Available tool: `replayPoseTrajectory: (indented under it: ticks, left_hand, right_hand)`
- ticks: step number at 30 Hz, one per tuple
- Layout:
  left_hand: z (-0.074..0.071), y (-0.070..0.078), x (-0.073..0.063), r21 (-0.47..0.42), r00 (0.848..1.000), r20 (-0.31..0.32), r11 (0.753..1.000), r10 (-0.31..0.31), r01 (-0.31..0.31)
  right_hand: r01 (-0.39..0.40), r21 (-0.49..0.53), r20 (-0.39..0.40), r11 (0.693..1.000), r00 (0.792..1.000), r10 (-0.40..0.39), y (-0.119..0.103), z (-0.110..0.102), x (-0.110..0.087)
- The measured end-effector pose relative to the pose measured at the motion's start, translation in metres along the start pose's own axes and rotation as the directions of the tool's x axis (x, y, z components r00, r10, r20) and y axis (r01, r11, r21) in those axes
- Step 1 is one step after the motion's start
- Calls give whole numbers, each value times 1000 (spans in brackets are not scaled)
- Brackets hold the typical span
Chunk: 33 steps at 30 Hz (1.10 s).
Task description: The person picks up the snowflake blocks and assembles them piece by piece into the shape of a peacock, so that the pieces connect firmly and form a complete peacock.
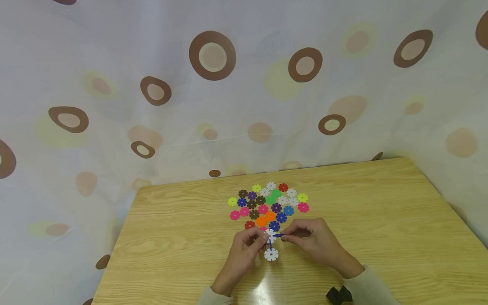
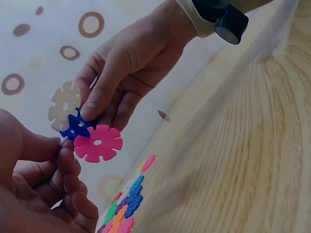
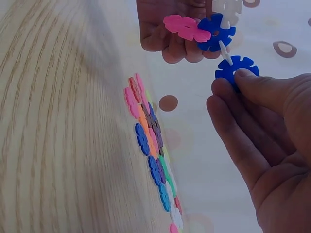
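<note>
My left hand point(image 1: 244, 250) pinches a small joined chain of notched plastic discs between thumb and fingers. In the right wrist view the chain shows a pink disc point(image 3: 183, 27), a blue disc point(image 3: 212, 41) and a white disc point(image 3: 228, 10) slotted together. A lower white disc point(image 1: 271, 254) hangs toward me in the head view. My right hand point(image 1: 318, 243) grips another blue disc point(image 3: 248, 64) between thumb and forefinger, right at a white disc's edge point(image 3: 225, 53) beside the first blue one. Fingers partly hide the joints.
Beyond my hands, loose notched discs point(image 1: 263, 209) in many colours lie flat on the wooden table point(image 1: 183, 237). A patterned curtain point(image 1: 244, 106) hangs behind the table's far edge. A black wrist camera point(image 1: 338, 295) sits by my right sleeve.
</note>
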<state>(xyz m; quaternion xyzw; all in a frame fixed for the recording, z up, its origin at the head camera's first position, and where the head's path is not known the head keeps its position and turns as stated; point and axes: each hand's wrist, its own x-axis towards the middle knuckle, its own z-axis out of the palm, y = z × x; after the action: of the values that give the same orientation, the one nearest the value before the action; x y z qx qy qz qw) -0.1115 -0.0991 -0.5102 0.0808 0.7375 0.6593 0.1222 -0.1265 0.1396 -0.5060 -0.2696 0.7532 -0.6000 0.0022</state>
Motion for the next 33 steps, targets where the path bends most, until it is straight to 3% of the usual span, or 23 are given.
replayPoseTrajectory:
  ticks: [14, 26, 33]
  left_hand:
    - [-5, 2, 1, 74, 998, 43, 996, 48, -51]
    - [-3, -2, 4, 58, 999, 23, 998, 32, -33]
    - [-5, -2, 2, 59, 1000, 14, 998, 27, -27]
  right_hand:
    - [65, -54, -18, 996, 998, -66, 0, 1, 1]
    - [0, -115, -25, 993, 1000, -3, 8, -2, 1]
    - [46, -124, -19, 991, 999, -49, 7, -2, 1]
